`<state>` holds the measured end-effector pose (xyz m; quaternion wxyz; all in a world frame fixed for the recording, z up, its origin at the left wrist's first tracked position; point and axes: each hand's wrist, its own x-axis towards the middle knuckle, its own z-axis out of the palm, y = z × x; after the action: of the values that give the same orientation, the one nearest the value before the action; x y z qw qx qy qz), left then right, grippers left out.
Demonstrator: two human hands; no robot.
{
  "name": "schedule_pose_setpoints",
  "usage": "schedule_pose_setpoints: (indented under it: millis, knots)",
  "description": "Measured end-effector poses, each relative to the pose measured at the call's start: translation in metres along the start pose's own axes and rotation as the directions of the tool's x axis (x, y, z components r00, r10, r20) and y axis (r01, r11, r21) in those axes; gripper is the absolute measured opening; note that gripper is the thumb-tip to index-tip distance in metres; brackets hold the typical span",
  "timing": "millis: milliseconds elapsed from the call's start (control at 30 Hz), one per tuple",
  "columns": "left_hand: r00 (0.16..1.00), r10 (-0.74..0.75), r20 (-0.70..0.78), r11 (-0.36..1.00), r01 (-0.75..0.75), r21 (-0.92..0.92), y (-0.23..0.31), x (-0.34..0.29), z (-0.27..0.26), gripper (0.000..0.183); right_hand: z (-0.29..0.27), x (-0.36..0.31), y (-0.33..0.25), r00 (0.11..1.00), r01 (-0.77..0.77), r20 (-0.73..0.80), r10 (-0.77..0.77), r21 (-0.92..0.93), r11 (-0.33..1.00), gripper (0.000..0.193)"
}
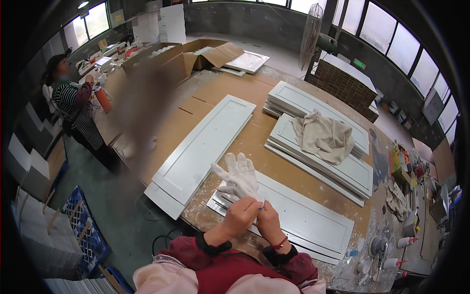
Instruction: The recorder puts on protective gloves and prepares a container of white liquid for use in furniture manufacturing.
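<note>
Both my hands are closed and meet in front of me, above a stack of white panels (pixel 303 208) with recessed faces. My left hand (pixel 240 218) and my right hand (pixel 270 223) pinch the cuff end of a white work glove (pixel 241 175). Its fingers spread upward and away from me, toward the far side of the table. A small blue bit shows between my fingertips; what it is I cannot make out. On the left, a long white panel (pixel 205 147) lies across another one.
More white panels (pixel 318 157) are stacked at the right, a beige cloth (pixel 325 136) crumpled on top. Open cardboard boxes (pixel 210 54) stand at the table's far edge. A sander (pixel 378 245) and glue bottles (pixel 406 242) lie at right. A person (pixel 73 103) works at far left.
</note>
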<state>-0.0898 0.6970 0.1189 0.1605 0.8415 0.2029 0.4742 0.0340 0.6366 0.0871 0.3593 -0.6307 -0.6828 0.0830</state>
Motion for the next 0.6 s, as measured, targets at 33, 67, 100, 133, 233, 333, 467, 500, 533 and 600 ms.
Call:
schedule_pose_setpoints:
  millis: [33,67,100,133,233,333,467,500,533,600]
  knots:
    - [0.999,0.051,-0.004,0.999,-0.050,0.017,0.004,-0.003,0.004,0.022,0.004,-0.003,0.005,0.999,-0.041,-0.026,0.044,0.102,0.994,0.017]
    - [0.999,0.046,-0.004,0.999,-0.046,0.018,0.004,-0.003,0.006,0.022,0.007,-0.003,0.010,0.999,-0.042,-0.021,0.044,0.104,0.994,0.017]
    - [0.998,0.058,0.018,0.998,-0.059,0.019,0.008,-0.003,0.006,0.022,0.009,-0.006,0.011,0.995,-0.060,-0.065,0.071,0.152,0.987,0.015]
    - [0.997,0.070,0.039,0.997,-0.071,0.021,0.011,-0.002,0.006,0.022,0.010,-0.008,0.012,0.989,-0.076,-0.106,0.099,0.200,0.977,0.013]
    - [0.991,0.095,0.096,0.994,-0.100,0.050,0.012,0.001,0.009,0.020,0.004,-0.009,0.014,0.937,-0.327,0.050,0.347,0.480,0.814,0.011]
    - [0.987,0.101,0.129,0.992,-0.110,0.065,0.014,0.002,0.014,0.015,0.005,-0.005,0.007,0.858,-0.303,0.110,0.502,0.897,0.321,0.011]
    - [0.979,0.024,0.204,0.999,-0.033,0.041,0.012,0.001,0.014,0.010,0.001,-0.007,0.022,0.818,-0.278,0.230,0.527,0.960,0.012,0.023]
    - [0.970,0.002,0.243,0.999,-0.012,0.039,0.012,-0.001,0.015,0.008,-0.002,-0.007,0.025,0.817,-0.279,0.229,0.529,0.960,0.015,0.023]
    - [0.970,0.003,0.244,0.999,-0.012,0.035,0.012,-0.003,0.017,0.008,-0.006,-0.007,0.027,0.828,-0.216,0.188,0.528,0.976,-0.009,0.026]
    - [0.972,0.000,0.233,0.999,0.009,-0.034,0.015,-0.009,0.020,0.009,-0.009,-0.007,0.026,0.833,-0.153,0.148,0.532,0.988,-0.036,0.028]
